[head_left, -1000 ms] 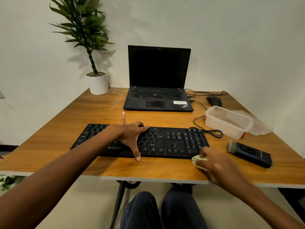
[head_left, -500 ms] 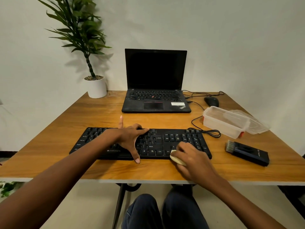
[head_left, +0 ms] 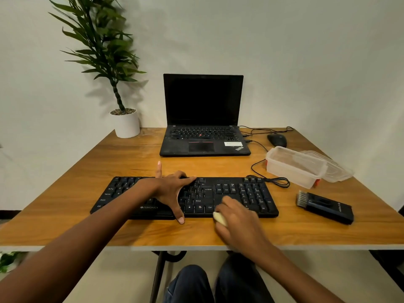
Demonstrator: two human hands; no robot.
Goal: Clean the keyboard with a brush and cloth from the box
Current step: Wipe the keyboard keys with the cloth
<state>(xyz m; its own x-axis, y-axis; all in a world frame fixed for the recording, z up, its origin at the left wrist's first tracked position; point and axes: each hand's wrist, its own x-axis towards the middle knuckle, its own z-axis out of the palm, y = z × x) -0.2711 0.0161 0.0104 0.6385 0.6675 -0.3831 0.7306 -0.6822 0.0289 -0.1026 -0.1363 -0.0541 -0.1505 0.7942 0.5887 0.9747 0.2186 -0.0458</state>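
— So, which step is in hand?

— Wiping, I'd judge. The brush (head_left: 325,206) lies untouched at the right of the frame, well apart from both hands, while the cloth (head_left: 219,218) is down at the keyboard (head_left: 218,189). The box (head_left: 293,167) stands open just above the brush with its lid (head_left: 336,169) beside it, and I can see nothing inside.

— Where exactly is the cloth?

— Lower middle of the frame, a little right of centre. Most of it is hidden under the right hand (head_left: 238,217). Only a pale end shows past the fingers, against the keyboard's near edge by the Ctrl key.

— And the hands themselves?

— The right hand has its fingers curled round the cloth, gripping it, with the knuckles over the lowest keys. The left hand (head_left: 172,189) is spread flat with straight fingers and holds nothing. Its palm lies across the middle of the keyboard. The thumb reaches down past the near edge to the table (head_left: 87,226), and the forefinger points past the far edge towards the laptop (head_left: 203,119). It looks to be pinning the board in place.

— What does the next move call for?

— Probably light, even strokes of the cloth along the key rows, with the flat hand pressing so the board doesn't slide. That hand covers the middle keys, so it would have to shift aside before the cloth can reach them. The cable (head_left: 273,181) looped at the keyboard's upper right corner is worth keeping clear of.
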